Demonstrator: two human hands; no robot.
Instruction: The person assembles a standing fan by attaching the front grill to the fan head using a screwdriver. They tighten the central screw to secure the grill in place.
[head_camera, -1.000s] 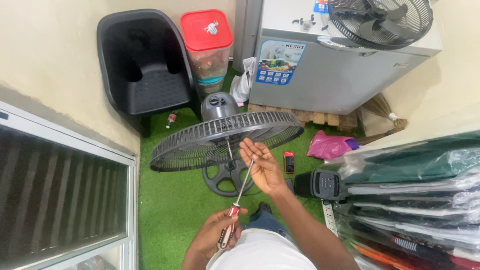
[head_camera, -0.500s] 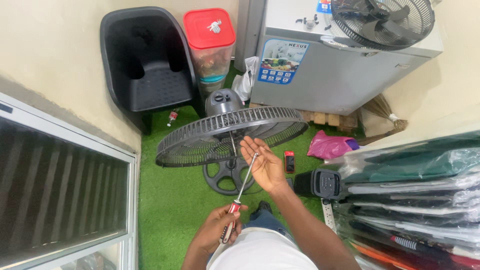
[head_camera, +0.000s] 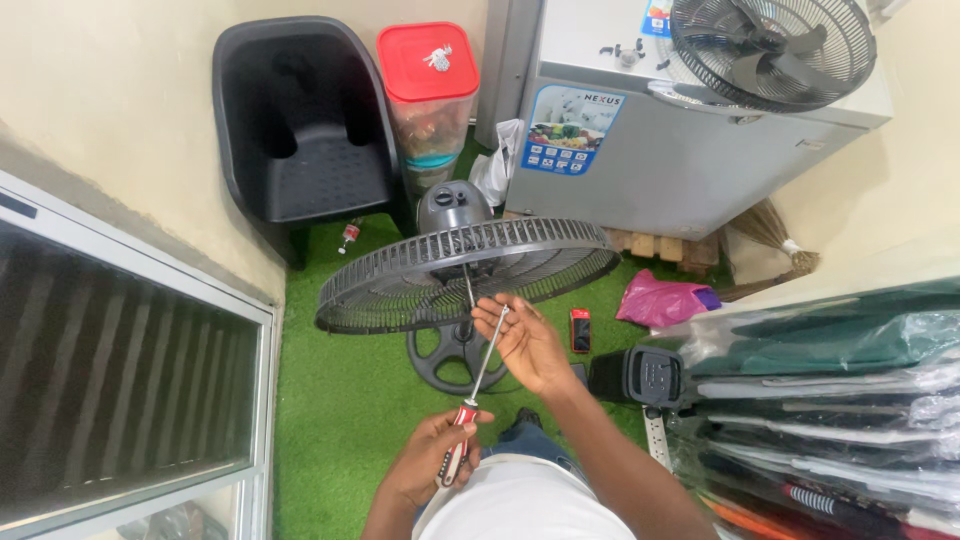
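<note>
A dark standing fan (head_camera: 470, 270) is tilted so its round rear grille faces up, with the grey motor housing (head_camera: 452, 205) behind it and its round base (head_camera: 452, 355) on the green turf. My left hand (head_camera: 432, 462) grips the red handle of a long screwdriver (head_camera: 480, 375). My right hand (head_camera: 525, 342) pinches the screwdriver's metal tip close to the grille's near rim. I cannot tell whether the tip touches the grille.
A black plastic chair (head_camera: 300, 130) stands against the wall, next to a clear container with a red lid (head_camera: 430, 90). A grey chest freezer (head_camera: 680, 140) carries a second fan (head_camera: 770, 50). Plastic-wrapped goods (head_camera: 840, 400) are stacked right. A window frame (head_camera: 130, 380) lies left.
The view shifted slightly; both hands keep the same hold on the screwdriver, with the tip staying at the grille's rim.
</note>
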